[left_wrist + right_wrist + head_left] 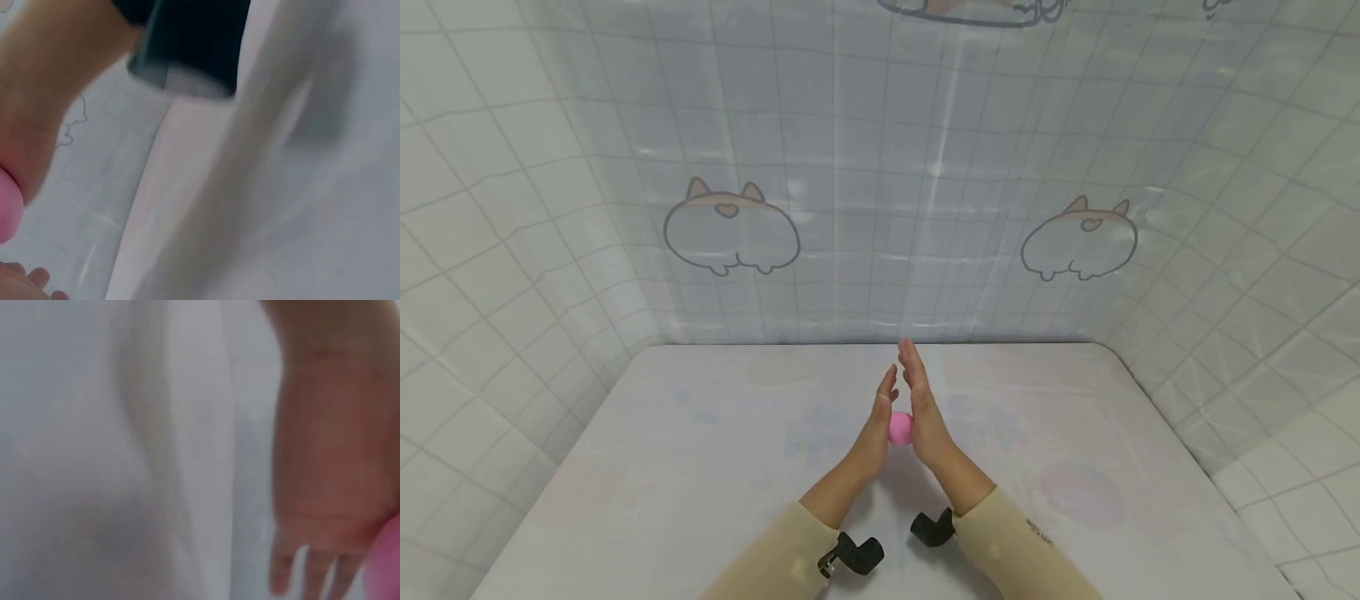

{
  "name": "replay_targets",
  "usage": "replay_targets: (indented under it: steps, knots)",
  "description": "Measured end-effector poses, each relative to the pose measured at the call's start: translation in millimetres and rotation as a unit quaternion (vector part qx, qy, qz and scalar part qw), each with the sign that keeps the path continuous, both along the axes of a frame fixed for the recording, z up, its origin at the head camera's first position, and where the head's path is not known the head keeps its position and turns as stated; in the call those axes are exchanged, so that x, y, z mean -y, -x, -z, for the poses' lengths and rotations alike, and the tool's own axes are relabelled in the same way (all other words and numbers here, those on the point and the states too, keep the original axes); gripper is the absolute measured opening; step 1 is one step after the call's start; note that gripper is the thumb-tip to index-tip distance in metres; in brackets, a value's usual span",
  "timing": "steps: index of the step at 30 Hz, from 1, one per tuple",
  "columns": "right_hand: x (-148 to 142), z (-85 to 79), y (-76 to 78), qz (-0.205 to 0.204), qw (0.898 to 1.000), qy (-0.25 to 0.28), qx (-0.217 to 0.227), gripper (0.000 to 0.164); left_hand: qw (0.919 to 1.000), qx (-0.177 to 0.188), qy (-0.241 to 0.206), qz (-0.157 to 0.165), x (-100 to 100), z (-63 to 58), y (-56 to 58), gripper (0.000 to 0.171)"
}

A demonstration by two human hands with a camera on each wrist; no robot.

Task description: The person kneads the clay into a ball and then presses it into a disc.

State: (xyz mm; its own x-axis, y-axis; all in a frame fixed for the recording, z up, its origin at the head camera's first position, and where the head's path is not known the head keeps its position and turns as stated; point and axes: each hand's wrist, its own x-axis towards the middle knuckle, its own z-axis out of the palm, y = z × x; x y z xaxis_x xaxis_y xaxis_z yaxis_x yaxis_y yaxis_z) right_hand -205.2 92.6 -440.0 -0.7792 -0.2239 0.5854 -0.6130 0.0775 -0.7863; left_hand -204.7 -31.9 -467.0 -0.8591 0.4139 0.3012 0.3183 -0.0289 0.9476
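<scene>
Smooth round pink ball point(900, 428) between left hand point(874, 435) and right hand point(928, 422)

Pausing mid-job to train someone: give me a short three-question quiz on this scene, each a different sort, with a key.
1. The pink ball is: A) between the left hand and right hand; B) on the back of the right hand; C) on the back of the left hand?
2. True or false: both hands are clenched into fists.
3. How many cartoon animals show whole on the back wall?

Key: 1. A. 2. False. 3. Two.
</scene>
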Motion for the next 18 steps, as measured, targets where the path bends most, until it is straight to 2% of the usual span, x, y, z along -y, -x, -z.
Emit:
replay_targets:
  steps: [4, 7, 11, 18]
  knots:
    - [-2.1, 4.0, 5.6, 0.012, 0.999, -0.018, 0.024, 0.079, 0.9983, -0.016, -0.046, 0.032, -0.8, -3.7, -2.9, 0.074]
    - [-2.4, 7.4, 9.4, 0.009, 0.999, -0.022, 0.041, 0.079, 0.9960, -0.040, -0.068, 0.042, -1.0, -8.1, -4.0, 0.078]
    - [-1.5, 13.1, 13.2, -0.007, 0.997, -0.021, 0.067, 0.080, 0.9942, -0.063, -0.084, 0.023, -0.3, -13.6, -4.5, 0.080]
    - [2.2, 20.4, 11.7, -0.047, 0.995, -0.035, 0.075, 0.073, 0.9897, -0.106, -0.092, -0.030, 2.5, -18.9, -1.5, 0.081]
